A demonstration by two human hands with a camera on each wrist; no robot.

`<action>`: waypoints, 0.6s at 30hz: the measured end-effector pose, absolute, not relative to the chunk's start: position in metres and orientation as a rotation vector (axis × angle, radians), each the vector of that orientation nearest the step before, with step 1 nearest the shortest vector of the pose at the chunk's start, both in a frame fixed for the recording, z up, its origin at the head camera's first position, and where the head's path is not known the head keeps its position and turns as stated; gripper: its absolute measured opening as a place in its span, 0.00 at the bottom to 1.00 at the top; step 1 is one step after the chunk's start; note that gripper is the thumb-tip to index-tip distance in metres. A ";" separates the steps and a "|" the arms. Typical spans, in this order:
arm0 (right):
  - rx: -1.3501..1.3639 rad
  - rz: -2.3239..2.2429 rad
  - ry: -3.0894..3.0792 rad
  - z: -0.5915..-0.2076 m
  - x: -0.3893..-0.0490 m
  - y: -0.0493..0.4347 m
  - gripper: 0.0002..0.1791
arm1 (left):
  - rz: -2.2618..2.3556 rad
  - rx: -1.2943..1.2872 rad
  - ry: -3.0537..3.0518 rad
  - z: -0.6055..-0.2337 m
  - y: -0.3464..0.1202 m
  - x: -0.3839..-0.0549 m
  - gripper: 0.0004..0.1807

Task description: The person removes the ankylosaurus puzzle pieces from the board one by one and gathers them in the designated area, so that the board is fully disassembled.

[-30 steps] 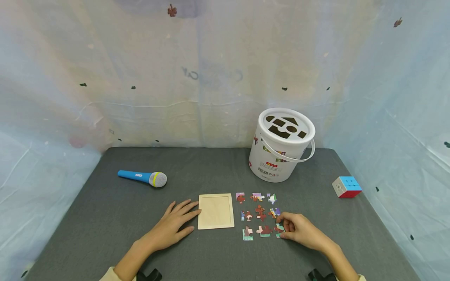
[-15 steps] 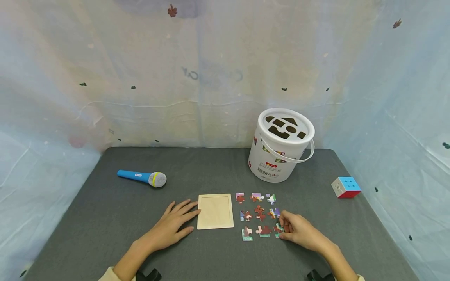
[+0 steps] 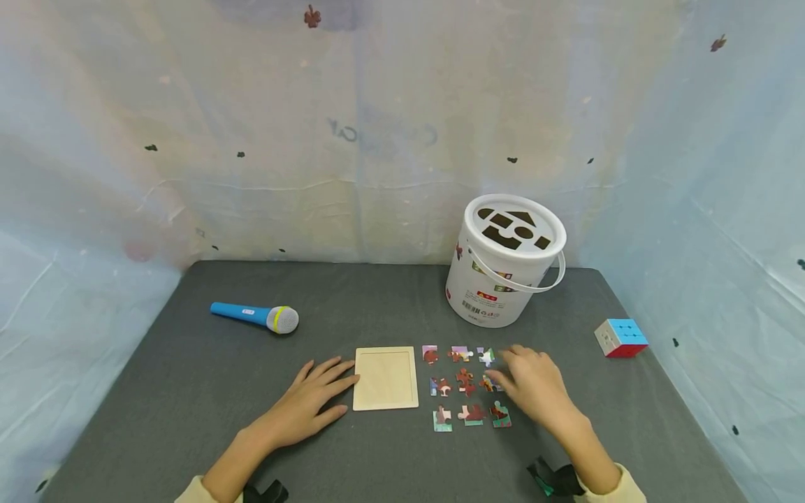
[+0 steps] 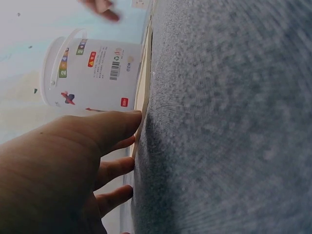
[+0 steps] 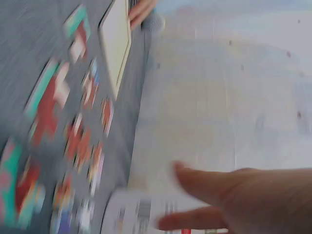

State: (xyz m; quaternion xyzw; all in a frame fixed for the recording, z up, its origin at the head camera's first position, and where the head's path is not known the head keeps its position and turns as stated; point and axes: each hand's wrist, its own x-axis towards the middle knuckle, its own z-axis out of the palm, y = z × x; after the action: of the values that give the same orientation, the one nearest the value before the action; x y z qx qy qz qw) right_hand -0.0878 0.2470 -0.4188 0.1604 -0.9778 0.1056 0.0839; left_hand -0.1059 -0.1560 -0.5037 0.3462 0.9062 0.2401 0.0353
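A pale wooden puzzle tray point(image 3: 386, 378) lies mid-table with a bare, recessed face. My left hand point(image 3: 303, 411) rests flat, fingers spread, its fingertips at the tray's left edge. To the right, several jigsaw pieces are laid out in rows. My right hand point(image 3: 538, 385) is over the right end of the rows, holding nothing. Its thumb and index finger are apart, blurred in the right wrist view. Just left of its fingertips is a white and purple piece point(image 3: 486, 356); its thumb overlaps an orange and purple piece point(image 3: 488, 383). A green-edged corner piece point(image 3: 501, 415) lies nearer me.
A white lidded bucket point(image 3: 487, 286) with shape cutouts and a handle stands behind the pieces. The blue microphone point(image 3: 242, 313) lies at back left. A puzzle cube point(image 3: 620, 338) sits near the right edge of the grey table point(image 3: 352, 300). Plastic sheeting surrounds the table.
My right hand has left the bottom-right corner piece and moved away from me, up along the right-hand column, its fingers spreading. My left hand and the tray have stayed put.
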 end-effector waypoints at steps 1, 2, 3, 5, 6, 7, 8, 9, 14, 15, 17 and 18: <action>0.486 0.289 -2.868 -0.418 -0.091 0.240 0.25 | 0.735 1.064 2.786 -0.504 -0.156 -0.106 0.31; 0.495 0.279 -2.841 -0.418 -0.094 0.232 0.29 | 0.736 1.065 2.785 -0.504 -0.156 -0.106 0.31; 0.497 0.282 -2.831 -0.418 -0.097 0.225 0.33 | 0.736 1.064 2.785 -0.503 -0.156 -0.106 0.31; 0.499 0.282 -2.847 -0.418 -0.102 0.212 0.39 | 0.731 1.065 2.785 -0.503 -0.155 -0.106 0.31; 0.499 0.284 -2.861 -0.419 -0.104 0.206 0.41 | 0.729 1.065 2.784 -0.503 -0.155 -0.106 0.31; 0.498 0.278 -2.874 -0.419 -0.106 0.200 0.43 | 0.727 1.067 2.782 -0.503 -0.155 -0.106 0.31; 0.497 0.270 -2.888 -0.419 -0.107 0.195 0.45 | 0.726 1.069 2.781 -0.503 -0.154 -0.106 0.31; 0.492 0.256 -2.895 -0.420 -0.109 0.191 0.46 | 0.724 1.070 2.779 -0.502 -0.153 -0.106 0.31; 0.441 0.192 -2.939 -0.420 -0.110 0.174 0.50 | 0.699 1.064 2.768 -0.496 -0.150 -0.109 0.30; 0.428 0.181 -2.949 -0.420 -0.110 0.172 0.50 | 0.676 1.063 2.783 -0.494 -0.149 -0.109 0.31; 0.408 0.166 -2.980 -0.419 -0.109 0.170 0.51 | 0.610 1.068 2.851 -0.487 -0.147 -0.110 0.31; 0.400 0.153 -2.994 -0.419 -0.109 0.169 0.51 | 0.567 1.072 2.906 -0.483 -0.145 -0.111 0.31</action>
State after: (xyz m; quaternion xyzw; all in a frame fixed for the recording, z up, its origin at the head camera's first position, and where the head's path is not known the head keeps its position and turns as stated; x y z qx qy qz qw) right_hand -0.1087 0.1689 -0.4188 0.1320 -0.9882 0.0504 0.0587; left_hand -0.1107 -0.1449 -0.4835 0.3404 0.9229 0.1799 -0.0037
